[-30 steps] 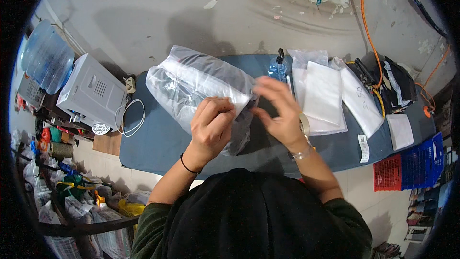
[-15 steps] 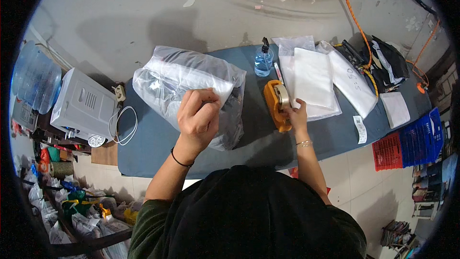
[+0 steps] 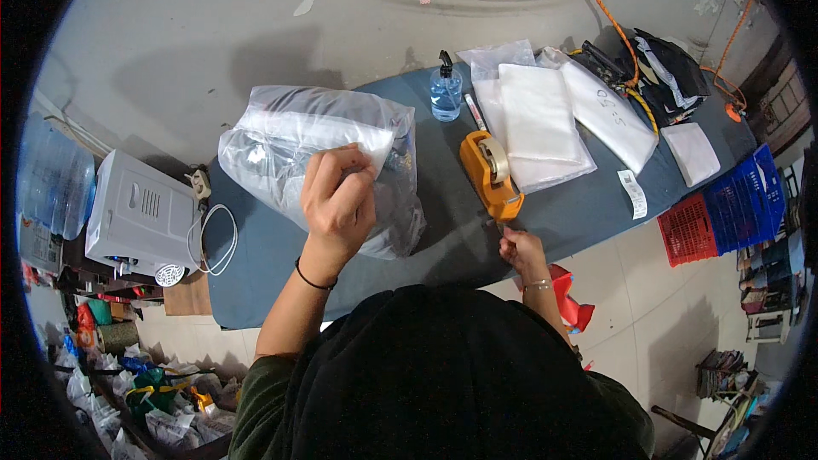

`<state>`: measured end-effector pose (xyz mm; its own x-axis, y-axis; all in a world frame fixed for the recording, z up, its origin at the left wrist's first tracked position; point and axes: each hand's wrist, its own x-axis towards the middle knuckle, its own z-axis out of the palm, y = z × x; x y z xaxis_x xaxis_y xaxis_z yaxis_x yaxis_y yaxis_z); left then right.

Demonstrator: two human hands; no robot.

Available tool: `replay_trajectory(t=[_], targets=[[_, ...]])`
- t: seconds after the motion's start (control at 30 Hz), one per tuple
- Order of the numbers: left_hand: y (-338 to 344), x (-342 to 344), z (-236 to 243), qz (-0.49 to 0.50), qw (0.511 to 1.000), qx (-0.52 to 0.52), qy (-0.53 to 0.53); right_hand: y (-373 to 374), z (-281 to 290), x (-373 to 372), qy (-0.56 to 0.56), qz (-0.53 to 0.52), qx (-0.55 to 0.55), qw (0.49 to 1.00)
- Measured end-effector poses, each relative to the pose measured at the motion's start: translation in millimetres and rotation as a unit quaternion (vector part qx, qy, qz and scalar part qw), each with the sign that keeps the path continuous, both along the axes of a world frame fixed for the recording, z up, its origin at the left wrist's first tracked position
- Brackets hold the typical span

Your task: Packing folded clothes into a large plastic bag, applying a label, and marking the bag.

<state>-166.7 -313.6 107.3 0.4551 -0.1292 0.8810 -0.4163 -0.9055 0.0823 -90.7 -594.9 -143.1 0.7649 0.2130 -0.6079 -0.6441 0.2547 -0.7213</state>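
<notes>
On the blue worktop [image 3: 443, 230] the left hand [image 3: 336, 204] has its grip clenched on the folded top of a clear plastic bag [image 3: 315, 153] lying there, while the right hand [image 3: 521, 249], fingers closed, pinches tape at the near end of the orange tape dispenser [image 3: 489, 175] just beside the bag.

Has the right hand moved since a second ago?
Yes. The right hand left the clear plastic bag and went right, to the near end of the orange tape dispenser.

Table: blue-grey top [image 3: 443, 230]
On it: clear plastic bag [image 3: 315, 149], orange tape dispenser [image 3: 489, 175], spray bottle [image 3: 446, 89], white packets [image 3: 538, 115], small label [image 3: 633, 193]
</notes>
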Motion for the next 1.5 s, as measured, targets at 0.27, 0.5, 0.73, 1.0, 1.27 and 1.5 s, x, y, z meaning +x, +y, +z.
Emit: replay_trajectory(t=[0.27,0.5,0.73,1.0,1.27,1.5], targets=[[-0.8,-1.4,-1.9,0.019,1.0,-0.007,-0.013,110.1,217.5,8.0,-0.278,0.231,0.285,0.888],[11.7,-2.6,-1.4,0.046,0.995,0.087,0.029,155.4,250.0,12.9,-0.435,0.219,-0.161,0.858],[13.7,0.5,-0.1,0.06,0.995,0.069,0.036,113.3,141.3,23.9,-0.443,0.182,-0.332,0.813],[3.4,1.1,4.3,0.063,0.994,0.056,0.073,33.8,55.3,87.7,-0.309,0.066,-0.438,0.842],[14.7,-11.5,9.4,0.021,0.992,-0.02,0.124,-0.7,87.3,16.1,-0.22,-0.035,-0.24,0.945],[23.2,-10.0,12.1,-0.114,0.973,-0.155,0.13,0.0,14.9,-17.4,0.023,0.048,0.01,0.999]])
